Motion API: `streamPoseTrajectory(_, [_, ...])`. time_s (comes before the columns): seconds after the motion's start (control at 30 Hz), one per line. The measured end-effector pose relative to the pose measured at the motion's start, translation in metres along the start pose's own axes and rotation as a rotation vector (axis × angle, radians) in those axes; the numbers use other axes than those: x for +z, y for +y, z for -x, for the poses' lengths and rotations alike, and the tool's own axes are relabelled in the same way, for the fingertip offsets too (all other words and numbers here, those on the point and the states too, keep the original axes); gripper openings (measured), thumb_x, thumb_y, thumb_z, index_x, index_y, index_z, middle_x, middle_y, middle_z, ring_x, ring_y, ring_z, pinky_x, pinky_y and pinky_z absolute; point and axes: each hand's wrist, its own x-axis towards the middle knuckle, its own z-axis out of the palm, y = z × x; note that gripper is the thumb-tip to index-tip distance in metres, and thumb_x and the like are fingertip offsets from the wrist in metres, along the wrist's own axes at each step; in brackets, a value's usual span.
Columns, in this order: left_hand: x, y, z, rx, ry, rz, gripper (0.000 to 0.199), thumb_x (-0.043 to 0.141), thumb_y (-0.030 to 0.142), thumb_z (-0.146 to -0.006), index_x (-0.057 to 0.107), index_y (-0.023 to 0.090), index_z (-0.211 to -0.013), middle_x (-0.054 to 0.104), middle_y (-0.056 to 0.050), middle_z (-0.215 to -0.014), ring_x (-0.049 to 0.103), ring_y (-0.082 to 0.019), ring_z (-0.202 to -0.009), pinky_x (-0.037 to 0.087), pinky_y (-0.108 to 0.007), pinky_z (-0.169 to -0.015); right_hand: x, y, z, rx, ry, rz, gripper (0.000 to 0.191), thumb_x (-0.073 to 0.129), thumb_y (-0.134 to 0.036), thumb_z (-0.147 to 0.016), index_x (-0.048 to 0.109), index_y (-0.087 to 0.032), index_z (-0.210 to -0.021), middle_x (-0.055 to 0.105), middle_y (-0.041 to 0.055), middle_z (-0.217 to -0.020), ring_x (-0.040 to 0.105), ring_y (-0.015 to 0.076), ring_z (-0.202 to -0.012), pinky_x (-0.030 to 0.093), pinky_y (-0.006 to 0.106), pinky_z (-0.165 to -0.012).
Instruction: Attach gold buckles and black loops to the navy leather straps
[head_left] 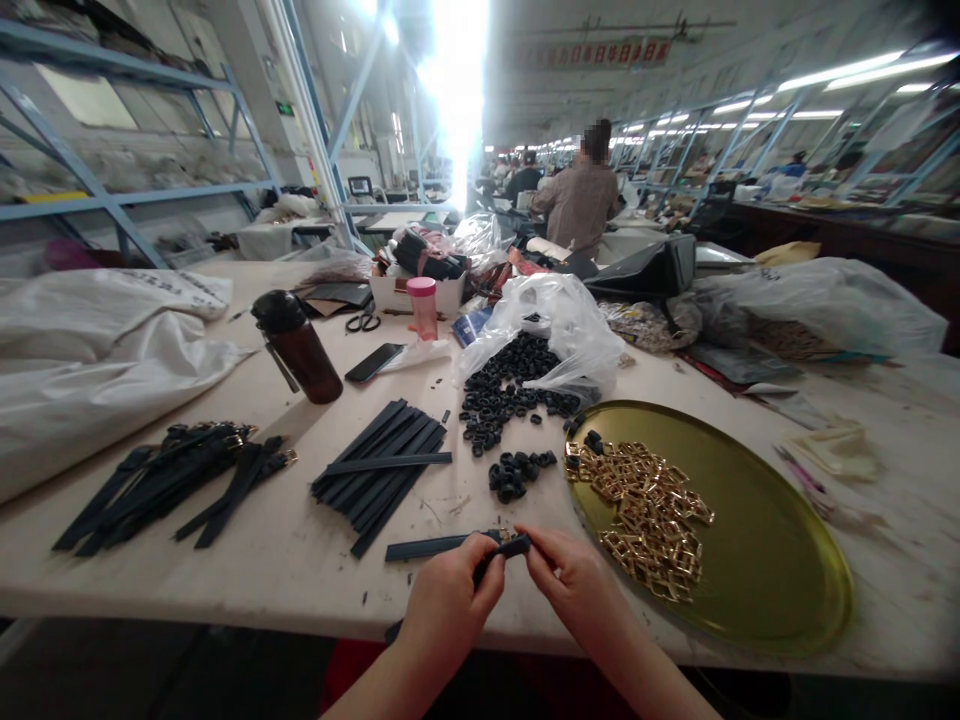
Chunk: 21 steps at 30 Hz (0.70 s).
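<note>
Near the table's front edge, my left hand (pixel 455 590) is closed on a dark strap (pixel 512 547), whose end sticks out to the right. The fingertips of my right hand (pixel 571 577) pinch at that end. Just behind my left hand lies another dark strap (pixel 427 547) with a small gold buckle at its right end. A small group of black loops (pixel 514 475) sits beyond my hands, with a larger heap (pixel 506 385) spilling from a clear plastic bag (pixel 566 320). To the right, gold buckles (pixel 652 510) are piled on a gold oval tray (pixel 772 540).
Flat dark straps (pixel 390 465) are stacked left of centre, with buckled straps (pixel 161 475) farther left. Behind stand a brown bottle (pixel 300 350) and pink-lidded cup (pixel 424 310), near a phone (pixel 375 362) and scissors (pixel 363 322). A person (pixel 581 200) stands beyond the table.
</note>
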Motion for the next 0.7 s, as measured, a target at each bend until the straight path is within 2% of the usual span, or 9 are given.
streamPoseTrajectory(0.1, [-0.001,0.0,-0.001,-0.014,0.007,0.011,0.023,0.039,0.032,-0.083,0.059,0.02,-0.082,0.061,-0.001,-0.066,0.056,-0.016,-0.061,0.034,-0.022,-0.057,-0.002,-0.001,0.002,0.024,0.02,-0.096,0.027,0.045,-0.024,-0.081,0.065,-0.019,-0.099,0.068,0.0078,-0.09,0.062,0.0205,-0.082,0.048,0.031,-0.074])
streamPoseTrajectory(0.23, [-0.003,0.0,-0.002,-0.032,-0.005,0.056,0.023,0.04,0.032,-0.082,0.059,0.02,-0.081,0.06,0.0,-0.065,0.055,-0.016,-0.061,0.034,-0.022,-0.058,-0.002,-0.001,0.006,0.043,0.003,-0.227,0.021,0.049,-0.031,-0.081,0.066,-0.019,-0.084,0.062,0.0045,-0.075,0.057,0.017,-0.067,0.046,0.027,-0.062])
streamPoseTrajectory(0.37, [0.0,0.001,0.0,-0.035,-0.056,0.118,0.022,0.04,0.032,-0.082,0.056,0.019,-0.075,0.052,0.003,-0.059,0.049,-0.012,-0.055,0.031,-0.021,-0.054,0.002,0.006,0.009,0.157,0.023,-0.396,0.022,0.056,-0.039,-0.076,0.061,-0.017,-0.074,0.057,0.001,-0.066,0.051,0.015,-0.062,0.042,0.025,-0.058])
streamPoseTrajectory(0.53, [0.001,-0.002,0.002,-0.065,-0.157,0.213,0.022,0.04,0.032,-0.081,0.054,0.017,-0.072,0.044,0.005,-0.056,0.043,-0.01,-0.052,0.028,-0.02,-0.05,0.005,0.01,0.013,0.235,-0.02,-0.574,0.03,0.058,-0.046,-0.073,0.058,-0.016,-0.067,0.054,-0.0013,-0.058,0.049,0.0131,-0.057,0.04,0.024,-0.055])
streamPoseTrajectory(0.6, [-0.001,-0.002,0.002,-0.055,-0.199,0.227,0.022,0.041,0.031,-0.08,0.055,0.017,-0.07,0.044,0.005,-0.056,0.042,-0.01,-0.053,0.028,-0.02,-0.05,0.007,0.009,0.014,0.269,0.004,-0.649,0.03,0.061,-0.047,-0.07,0.058,-0.017,-0.067,0.055,-0.0011,-0.059,0.051,0.0138,-0.058,0.041,0.025,-0.057])
streamPoseTrajectory(0.7, [-0.005,-0.002,0.0,-0.034,-0.211,0.189,0.021,0.043,0.028,-0.079,0.056,0.016,-0.067,0.045,0.005,-0.056,0.041,-0.01,-0.054,0.027,-0.02,-0.05,0.009,0.008,0.015,0.324,0.025,-0.78,0.033,0.066,-0.047,-0.065,0.06,-0.018,-0.078,0.058,-0.0002,-0.064,0.054,0.0151,-0.06,0.043,0.027,-0.058])
